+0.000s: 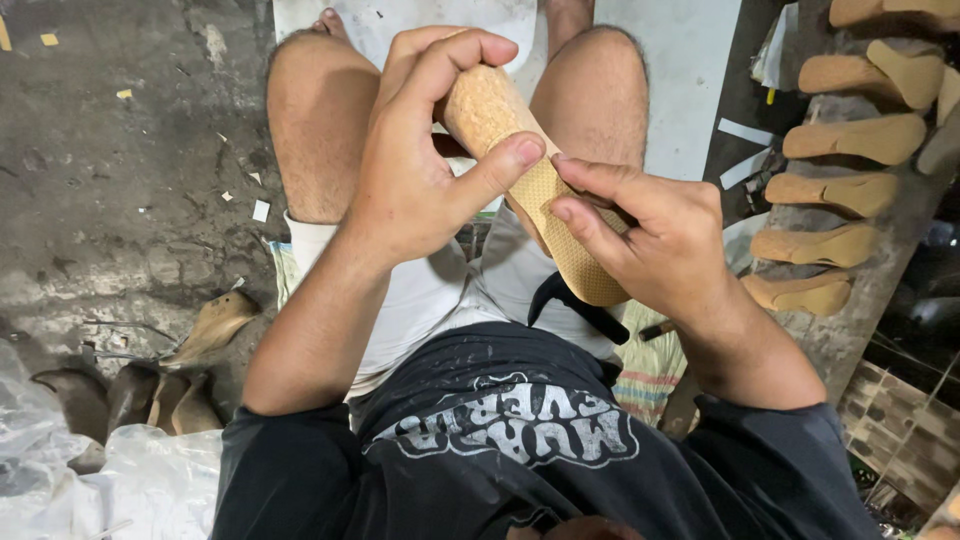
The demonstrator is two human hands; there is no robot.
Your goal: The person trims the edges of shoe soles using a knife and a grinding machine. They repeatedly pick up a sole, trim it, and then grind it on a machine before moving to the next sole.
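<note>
1. I am watching the left hand clasping the upper end of a tan, cork-textured wedge shoe sole; its fingers are curling over the rounded heel part and its thumb is pressing flat on the sole's patterned face.
2. The right hand is gripping the lower, tapering end of the same sole, its fingertips pinching the edge just beside the left thumb.
3. The sole is being held in the air above the lap, between the two bare knees, slanting from the upper centre down toward the right hand; it is resting on no surface.
4. A black strap is hanging below the sole, lying against the white shorts.
5. A row of similar tan wedge soles is lying along a grey bench edge at the right side, well apart from the hands.
6. Several brown shoe forms are lying on the grey concrete floor at the lower left, near crumpled clear plastic sheeting in the bottom left corner.
7. Small paper scraps are lying scattered on the floor left of the left knee.
</note>
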